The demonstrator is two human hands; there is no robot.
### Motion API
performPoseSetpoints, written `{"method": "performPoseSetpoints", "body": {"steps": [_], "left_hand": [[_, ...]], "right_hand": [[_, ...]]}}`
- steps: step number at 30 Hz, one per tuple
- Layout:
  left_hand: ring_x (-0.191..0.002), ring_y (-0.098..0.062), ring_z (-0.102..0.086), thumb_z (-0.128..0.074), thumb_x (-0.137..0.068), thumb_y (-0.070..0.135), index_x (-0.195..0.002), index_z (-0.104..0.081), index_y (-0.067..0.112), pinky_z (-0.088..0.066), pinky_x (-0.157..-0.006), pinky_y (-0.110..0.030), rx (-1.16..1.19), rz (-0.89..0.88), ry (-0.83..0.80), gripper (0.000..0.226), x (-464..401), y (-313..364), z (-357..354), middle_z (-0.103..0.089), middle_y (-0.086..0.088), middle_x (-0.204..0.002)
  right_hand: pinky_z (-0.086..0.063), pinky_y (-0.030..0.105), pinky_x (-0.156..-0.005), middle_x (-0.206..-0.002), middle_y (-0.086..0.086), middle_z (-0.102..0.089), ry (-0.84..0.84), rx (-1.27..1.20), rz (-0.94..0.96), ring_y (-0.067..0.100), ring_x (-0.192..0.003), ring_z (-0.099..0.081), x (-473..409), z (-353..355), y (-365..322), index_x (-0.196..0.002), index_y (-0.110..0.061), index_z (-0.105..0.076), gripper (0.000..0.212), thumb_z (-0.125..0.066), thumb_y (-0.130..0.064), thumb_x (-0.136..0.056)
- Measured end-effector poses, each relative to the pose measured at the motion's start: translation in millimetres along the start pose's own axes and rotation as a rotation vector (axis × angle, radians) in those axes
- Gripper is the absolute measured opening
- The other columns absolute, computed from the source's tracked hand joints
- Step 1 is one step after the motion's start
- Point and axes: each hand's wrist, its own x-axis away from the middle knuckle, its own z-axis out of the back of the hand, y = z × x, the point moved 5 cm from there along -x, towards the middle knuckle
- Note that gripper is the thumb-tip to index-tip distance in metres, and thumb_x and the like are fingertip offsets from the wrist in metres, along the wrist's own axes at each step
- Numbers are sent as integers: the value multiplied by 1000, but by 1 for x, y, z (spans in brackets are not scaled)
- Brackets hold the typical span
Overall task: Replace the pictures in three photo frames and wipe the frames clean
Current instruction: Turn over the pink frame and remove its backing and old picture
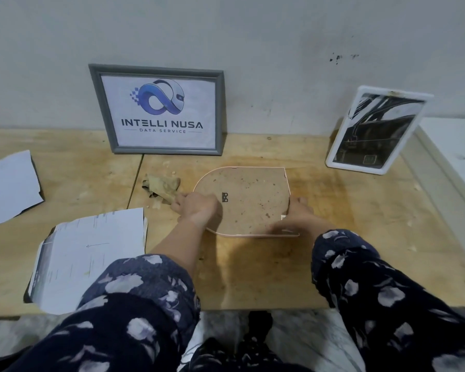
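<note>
Lying face down mid-desk, the arch-shaped frame (pixel 249 200) is held at both ends: left hand (pixel 199 210) grips its rounded end, right hand (pixel 297 217) grips its straight near corner.

A worn wooden surface (pixel 333 210) meets a scuffed grey wall (pixel 253 36) along its far edge. On that wall, up to the right, sit small dark marks (pixel 338 58). Below the surface's near edge shows pale marbled floor (pixel 293 334).
</note>
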Motion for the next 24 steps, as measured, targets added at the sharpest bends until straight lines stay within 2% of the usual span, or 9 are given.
{"method": "performPoseSetpoints", "body": {"steps": [5,8,12,16,18,19,21,24], "left_hand": [[-130,-36,-26,-49,-88,36,-134,-45,-1,-32,-103,-41,-5,79,11,59,-6,4,3,-32,-19,-144],[-129,-36,-27,-51,-86,44,-137,-41,0,-35,-101,-41,-1,121,-11,68,-12,3,1,-32,-19,-142],[-124,-36,-33,-58,-67,49,-136,-41,0,-43,-99,-45,77,181,-22,86,-14,1,-1,-35,-18,-137],[-125,-36,-41,-69,-56,49,-135,-45,0,-41,-104,-41,-27,180,-47,96,-18,1,-6,-41,-20,-139],[-117,-34,-50,-70,-38,54,-126,-55,3,-47,-98,-39,-83,153,-61,103,-33,-4,-14,-53,-17,-129],[-112,-32,-54,-68,-35,56,-118,-61,5,-50,-94,-38,-116,130,-58,98,-42,-5,-18,-59,-14,-121],[-109,-30,-57,-70,-42,60,-112,-66,9,-51,-91,-36,-165,96,-57,87,-46,-2,-15,-63,-11,-116],[-116,-28,-56,-73,-68,54,-124,-58,7,-48,-98,-34,-227,66,-115,74,-16,16,7,-59,-12,-125]], "right_hand": [[-38,42,-107,-140,9,-29,-45,110,28,30,-128,-37,-7,3,4,-142,-9,-26,105,-89,-31,-61],[-38,42,-107,-143,9,-27,-56,144,54,30,-130,-36,-8,5,4,-142,-7,-26,107,-89,-30,-59],[-41,41,-104,-140,12,-28,-41,180,84,31,-127,-38,-10,4,3,-139,-3,-29,107,-91,-32,-57],[-40,40,-105,-142,13,-26,-41,179,102,32,-128,-37,-11,2,3,-139,-3,-29,108,-91,-33,-56],[-41,40,-104,-140,13,-27,-37,169,107,31,-127,-37,-11,2,3,-137,-3,-31,105,-91,-31,-56],[-41,41,-104,-139,13,-28,-34,165,111,31,-127,-37,-11,2,3,-136,-4,-32,104,-91,-31,-56],[-41,41,-104,-138,12,-29,-34,160,116,30,-127,-37,-10,2,3,-136,-5,-32,103,-91,-30,-55],[-40,41,-105,-138,12,-29,-36,166,118,30,-127,-37,-10,2,3,-136,-6,-31,103,-91,-32,-56]]}}
